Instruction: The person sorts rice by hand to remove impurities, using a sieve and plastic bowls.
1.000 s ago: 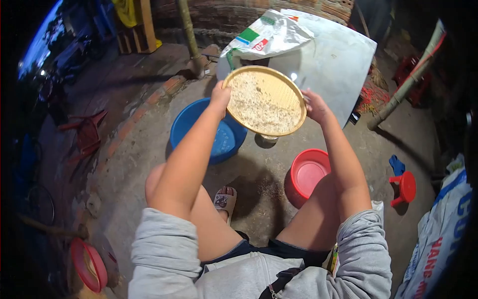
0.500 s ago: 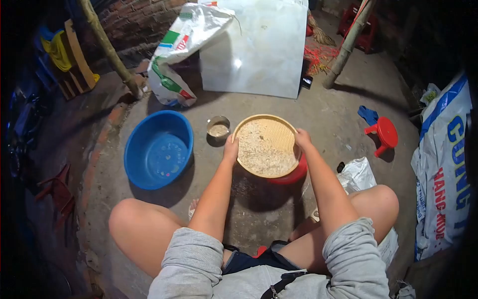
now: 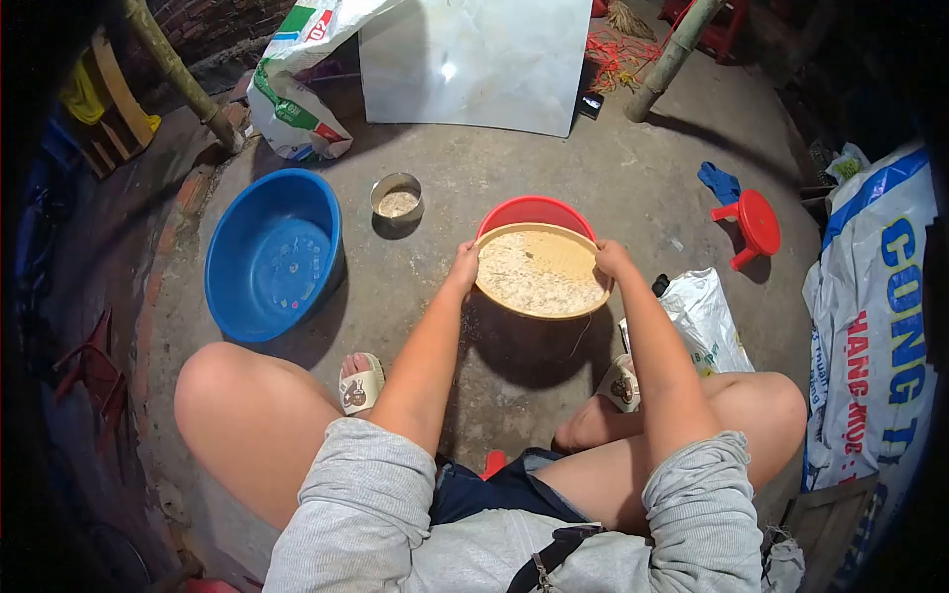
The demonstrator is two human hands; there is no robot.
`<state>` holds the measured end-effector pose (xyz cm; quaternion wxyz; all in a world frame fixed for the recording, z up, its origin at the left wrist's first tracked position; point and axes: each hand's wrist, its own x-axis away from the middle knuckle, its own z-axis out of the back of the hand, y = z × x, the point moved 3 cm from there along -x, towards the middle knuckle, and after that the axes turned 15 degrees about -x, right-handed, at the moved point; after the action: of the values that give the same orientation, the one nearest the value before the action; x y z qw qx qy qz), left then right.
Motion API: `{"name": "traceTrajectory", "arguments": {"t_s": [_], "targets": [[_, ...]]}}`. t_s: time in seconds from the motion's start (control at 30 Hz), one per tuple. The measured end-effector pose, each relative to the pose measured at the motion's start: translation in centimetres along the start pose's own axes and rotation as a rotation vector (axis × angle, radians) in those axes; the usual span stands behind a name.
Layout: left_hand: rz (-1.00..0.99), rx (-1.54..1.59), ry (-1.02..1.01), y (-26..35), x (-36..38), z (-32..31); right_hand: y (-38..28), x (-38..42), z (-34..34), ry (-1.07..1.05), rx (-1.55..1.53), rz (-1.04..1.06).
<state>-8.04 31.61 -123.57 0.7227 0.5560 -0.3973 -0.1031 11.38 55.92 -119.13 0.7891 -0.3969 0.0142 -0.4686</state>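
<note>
A round woven winnowing basket is held between my two hands, above the floor in front of my knees. Pale grain covers most of its left and near side, while the weave shows bare at the far right. My left hand is closed on the left rim. On the right rim, my right hand grips with the fingers mostly hidden beneath. Behind and partly under the basket shows a red basin. A metal pot with some grain in it stands to the left of the basket.
A large blue tub sits on the left. To the right are a red stool, a blue cloth, a white sack and a big printed sack. A pale panel and a bamboo pole stand behind.
My view has tipped downward and shifted. The basket has moved nearer to me relative to the red basin, whose far side now shows behind it. Both hands keep hold of the rim.
</note>
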Motion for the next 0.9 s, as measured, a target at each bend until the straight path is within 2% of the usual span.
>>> {"name": "traceTrajectory", "arguments": {"t_s": [0.17,0.23,0.27,0.33,0.4,0.47,0.5,0.53,0.57,0.6,0.67,0.73,0.77,0.8,0.83,0.87,0.9], "targets": [[0.120,0.007,-0.024,2.9,2.5,-0.2,-1.4,-0.1,1.4,-0.075,0.131,-0.071],[0.180,-0.114,-0.003,3.2,2.4,0.0,-2.3,0.4,1.8,-0.367,0.323,-0.230],[0.179,-0.116,-0.003,3.2,1.6,0.1,-1.9,0.2,1.9,-0.368,0.321,-0.229],[0.503,-0.141,-0.140,1.3,-0.1,-0.2,-1.2,0.1,1.9,-0.505,0.253,-0.205],[0.477,-0.101,-0.144,0.6,-1.0,0.0,-1.6,0.6,2.3,-0.504,0.180,-0.283],[0.672,0.044,-0.282,1.7,-0.1,-0.3,-1.4,0.6,2.5,-0.505,0.112,-0.363],[0.674,0.047,-0.282,2.1,-0.3,0.1,-1.0,0.6,2.5,-0.499,0.025,-0.450],[0.653,0.115,-0.400,2.3,-1.1,0.5,-0.6,0.4,2.4,-0.493,-0.063,-0.536],[0.629,0.182,-0.517,3.0,-0.8,0.6,0.3,-0.5,2.2,-0.497,-0.062,-0.537],[0.631,0.182,-0.514,3.4,-0.4,0.7,1.3,-1.1,1.9,-0.507,-0.133,-0.612],[0.456,0.112,-0.454,7.9,2.7,0.8,3.0,-2.5,1.8,-0.520,-0.205,-0.686],[0.437,0.016,-0.451,9.6,3.3,0.7,3.6,-2.7,2.0,-0.476,-0.350,-0.768],[0.346,-0.021,-0.448,10.3,3.3,0.7,3.5,-2.3,2.1,-0.492,-0.388,-0.871],[0.256,-0.057,-0.446,11.0,3.3,0.6,3.6,-1.9,2.2,-0.495,-0.388,-0.871],[0.257,-0.058,-0.444,11.9,3.7,0.5,3.9,-1.4,2.1,-0.539,-0.539,-0.894],[0.161,-0.095,-0.483,13.2,4.1,0.3,3.8,-0.8,2.0,-0.582,-0.691,-0.913],[0.066,-0.131,-0.522,14.5,4.7,0.1,3.7,-0.4,2.2,-0.583,-0.689,-0.914]]}}
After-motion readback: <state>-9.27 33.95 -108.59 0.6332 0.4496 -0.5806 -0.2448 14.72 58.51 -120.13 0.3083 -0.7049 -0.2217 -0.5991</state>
